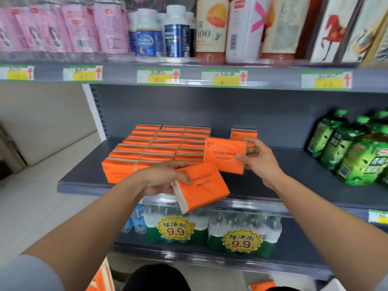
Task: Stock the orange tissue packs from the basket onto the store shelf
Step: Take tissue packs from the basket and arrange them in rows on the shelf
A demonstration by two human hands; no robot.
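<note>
At frame centre, over the shelf [294,175], the right hand [259,159] pinches an upright orange tissue pack [224,155] and the left hand [161,178] grips a second pack [202,189] lower down; each is best stood flush in front of the lone rear pack [244,133], beside the stocked rows [155,152].

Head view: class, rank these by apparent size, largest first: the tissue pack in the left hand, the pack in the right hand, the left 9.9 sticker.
1. Left-hand pack, though probably only because it is nearer the camera.
2. Right-hand pack.
3. Left 9.9 sticker, clearly smallest.
</note>
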